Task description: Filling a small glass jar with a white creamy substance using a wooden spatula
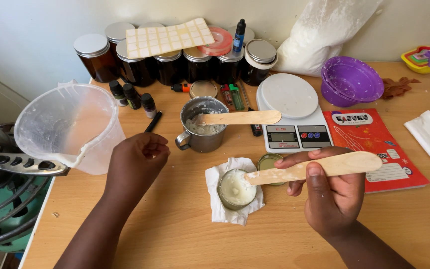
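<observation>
The right hand pinches a wooden stick over a small tin; the left hand is curled shut, holding nothing. A cream label sheet tops the brown jars behind, and a red notebook lies on the counter.

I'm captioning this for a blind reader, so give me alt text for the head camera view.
The right hand holds a wooden stick with its tip over a small tin of white wax set on tissue, while the left hand, loosely closed, hovers near a plastic jug. Behind on the wooden table stand a metal cup, a kitchen scale and dark jars.
</observation>
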